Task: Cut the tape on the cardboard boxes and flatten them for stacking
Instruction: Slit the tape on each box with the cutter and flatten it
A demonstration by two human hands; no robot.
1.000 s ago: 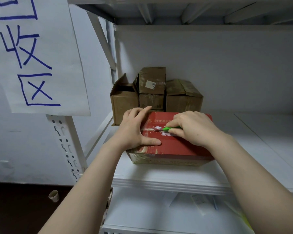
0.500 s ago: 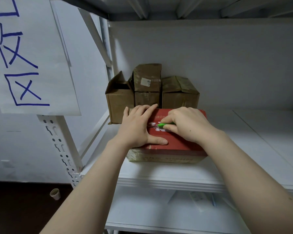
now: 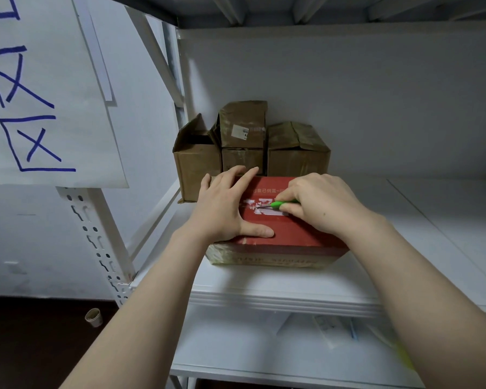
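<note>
One paper sign [image 3: 54, 108] hangs at the left, and one paper cup [image 3: 93, 317] lies on the floor below it. Four brown boxes [image 3: 197, 167] stand at the back of the shelf [image 3: 278, 290], two of them stacked. One red box [image 3: 286, 234] sits just in front. The left hand [image 3: 222, 209] lies flat, fingers straight, pressing the left part of the box top. The right hand [image 3: 320, 203] grips one green cutter [image 3: 282, 204], its tip on the torn white tape [image 3: 254, 204] between both hands.

Boxes [image 3: 244, 141] behind box [image 3: 286, 237] on shelf [image 3: 264, 293]
</note>
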